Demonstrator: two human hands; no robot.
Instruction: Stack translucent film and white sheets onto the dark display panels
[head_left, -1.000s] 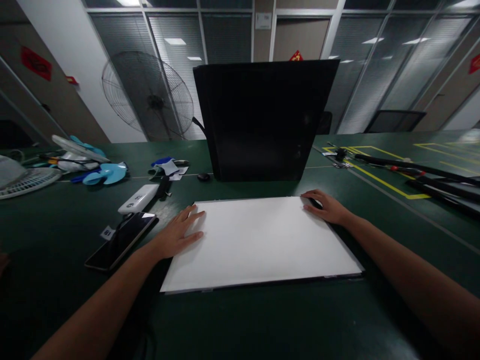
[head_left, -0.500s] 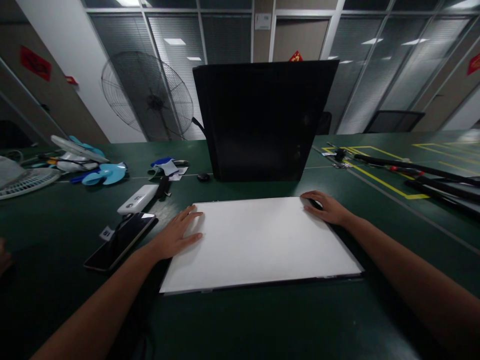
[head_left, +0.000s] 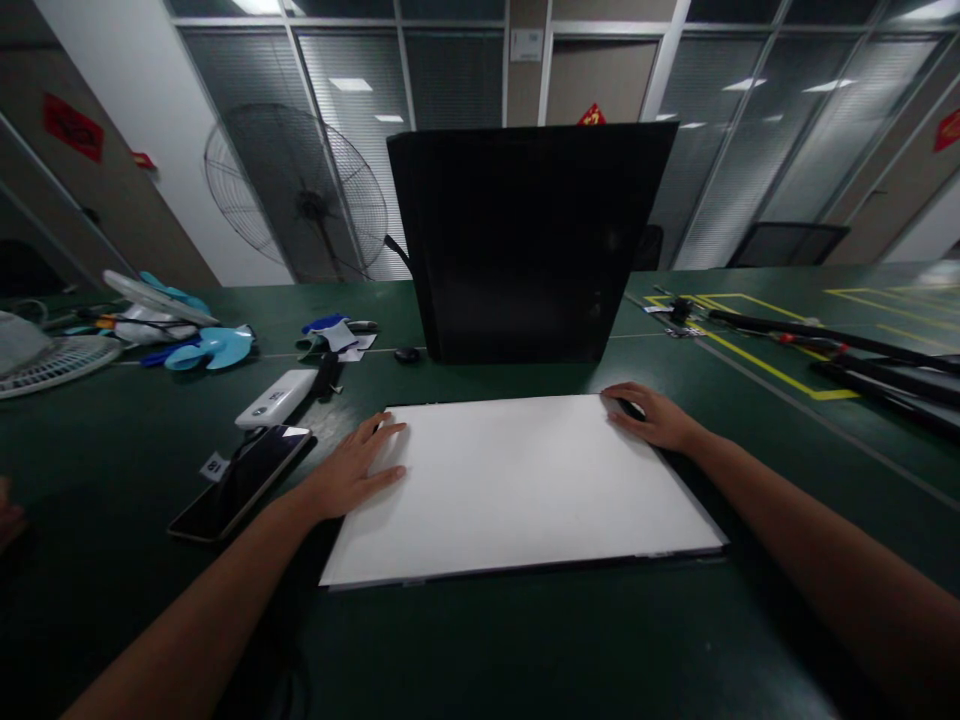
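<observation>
A flat white rectangular panel (head_left: 517, 490) with a thin dark edge lies on the green table in front of me. My left hand (head_left: 356, 470) rests on its left side, fingers spread and thumb lying on the white surface. At the far right corner, my right hand (head_left: 649, 412) touches the panel with its fingers stretched out and a gap between thumb and forefinger. Neither hand has visibly closed round the panel. Behind it stands a large black panel (head_left: 525, 245), tilted upright. What supports the black panel is hidden.
Left of my forearm lie a phone (head_left: 240, 485) and a white power bank (head_left: 276, 398). Blue fan blades (head_left: 214, 347) and a white fan grille (head_left: 60, 362) sit farther left. Black poles (head_left: 862, 345) lie at the right. Part of another person's hand (head_left: 9, 518) shows at the left edge.
</observation>
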